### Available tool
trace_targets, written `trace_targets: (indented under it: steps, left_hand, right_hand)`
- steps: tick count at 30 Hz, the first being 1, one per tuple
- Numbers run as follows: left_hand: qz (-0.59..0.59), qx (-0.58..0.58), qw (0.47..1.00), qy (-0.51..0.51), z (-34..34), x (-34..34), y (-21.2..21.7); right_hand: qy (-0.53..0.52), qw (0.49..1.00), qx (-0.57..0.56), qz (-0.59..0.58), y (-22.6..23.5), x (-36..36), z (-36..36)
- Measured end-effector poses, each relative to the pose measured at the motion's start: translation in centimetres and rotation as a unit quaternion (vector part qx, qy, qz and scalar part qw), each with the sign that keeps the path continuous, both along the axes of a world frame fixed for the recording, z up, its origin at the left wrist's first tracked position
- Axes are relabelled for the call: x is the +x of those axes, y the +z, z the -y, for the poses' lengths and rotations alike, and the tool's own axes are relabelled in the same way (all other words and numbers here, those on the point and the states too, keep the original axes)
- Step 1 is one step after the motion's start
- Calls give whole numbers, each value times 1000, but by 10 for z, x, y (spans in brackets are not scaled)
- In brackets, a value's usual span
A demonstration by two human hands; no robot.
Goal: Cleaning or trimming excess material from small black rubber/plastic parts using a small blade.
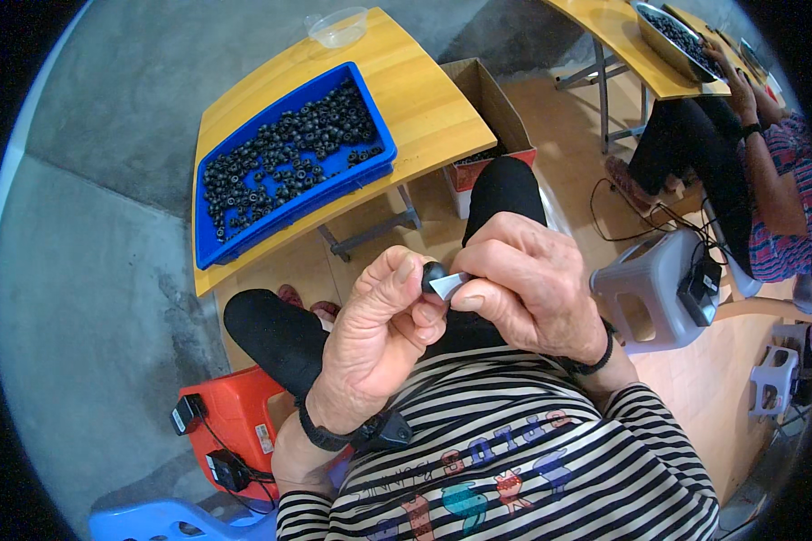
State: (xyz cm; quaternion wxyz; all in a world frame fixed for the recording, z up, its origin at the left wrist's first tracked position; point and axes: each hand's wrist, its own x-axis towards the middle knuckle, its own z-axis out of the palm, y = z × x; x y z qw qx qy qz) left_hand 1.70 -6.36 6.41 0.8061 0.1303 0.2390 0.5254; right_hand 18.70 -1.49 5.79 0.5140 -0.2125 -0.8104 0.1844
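Note:
Between the thumb and fingers of my left hand [374,329] is a small round black part [431,272]. My right hand [541,279] pinches a small silvery metal blade [447,285], its flat face lying against the black part. Both hands meet in front of my striped shirt, above my lap. Ahead and to the left, a blue tray [388,157] holds many similar black ring-shaped parts [320,126], some piled and some scattered. The tray rests on a yellow wooden table [424,99]. My fingers hide part of the blade and of the held piece.
A clear plastic container [338,32] stands at the table's far edge. Beside the table sits an open cardboard box [487,104]. Red [244,410] and grey [654,293] stools with cables flank me. At right, another person [780,180] reaches to a metal bowl [677,43].

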Motion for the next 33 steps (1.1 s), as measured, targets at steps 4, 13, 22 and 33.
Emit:
trace_targets:
  steps: [4, 13, 22, 33]
  left_hand:
    - [10, 18, 1000, -10, -1, -1, -6]
    - [-6, 25, 1000, -11, -2, 2, -6]
    - [-82, 47, 995, 19, -3, 5, -6]
    - [-62, 2, 998, -2, -5, -1, -19]
  right_hand:
    - [4, 1000, -9, -5, -5, 0, -4]
    - [56, 980, -168, -96, -10, 6, -12]
    - [103, 975, -154, -119, -6, -8, -5]
    - [170, 920, -313, -160, -23, -14, -9]
